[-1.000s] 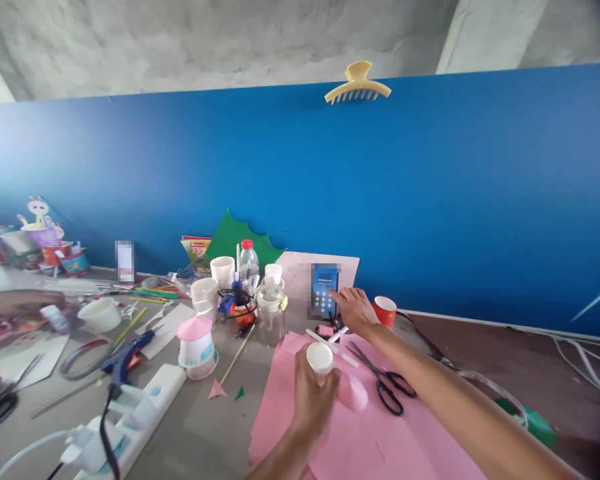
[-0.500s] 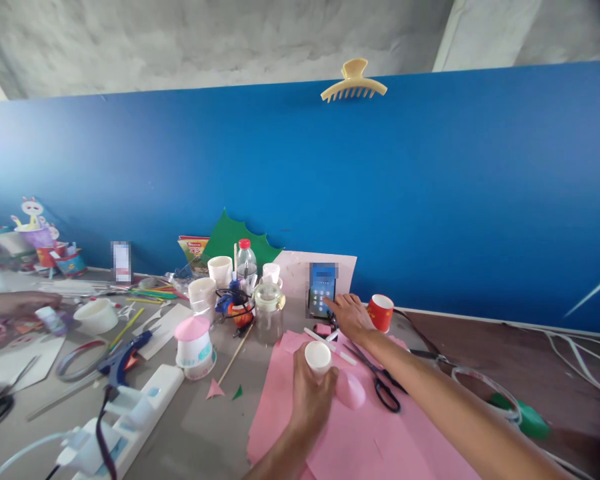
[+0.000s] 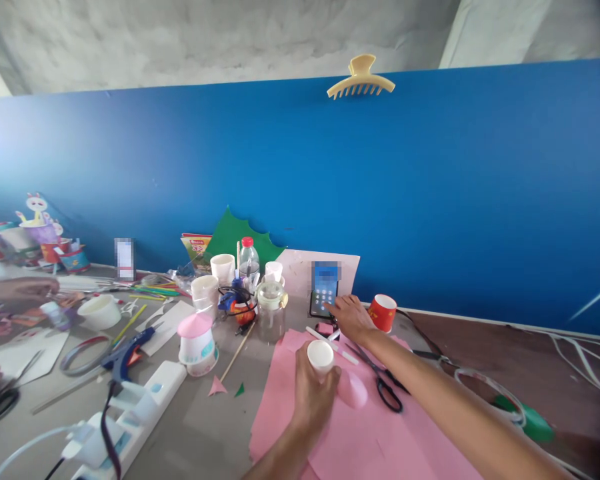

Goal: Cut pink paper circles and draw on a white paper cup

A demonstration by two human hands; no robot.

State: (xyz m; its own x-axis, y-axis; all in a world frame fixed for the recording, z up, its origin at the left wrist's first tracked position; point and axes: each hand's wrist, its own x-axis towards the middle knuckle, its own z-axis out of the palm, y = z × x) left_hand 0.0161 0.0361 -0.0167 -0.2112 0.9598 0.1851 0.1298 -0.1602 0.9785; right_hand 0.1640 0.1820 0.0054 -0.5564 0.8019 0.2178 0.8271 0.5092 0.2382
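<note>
Mainly working at a grey table (image 3: 200,413), over pink paper (image 3: 380,443). Before a pale board (image 3: 348,275), pointing at a phone (image 3: 324,292) with a loosely extended right hand (image 3: 351,319); cannot tell if touching. Covering part of black scissors (image 3: 378,371) with the right forearm (image 3: 420,380). Gripping a small white cup (image 3: 321,357), mouth up, in the left hand (image 3: 314,392) above the paper.

Cup (image 3: 321,357) in L hand (image 3: 313,393) over paper (image 3: 365,443) on table (image 3: 195,433) — pen (image 3: 347,357) just beyond cup, scissors (image 3: 389,395) to its R, both on paper. R hand (image 3: 353,318) at phone (image 3: 324,299), which stands past paper's far edge w/ board (image 3: 299,270) behind; 2nd cup (image 3: 383,315) just R of hand. Jar (image 3: 271,315) sits L of phone, bottle (image 3: 249,257) behind jar. Nearer & farther L: pwr strip (image 3: 169,383), w/ glue gun (image 3: 123,357) just L of its far end. Partition (image 3: 280,160) lines table's back — clip (image 3: 361,83) atop its edge.
</note>
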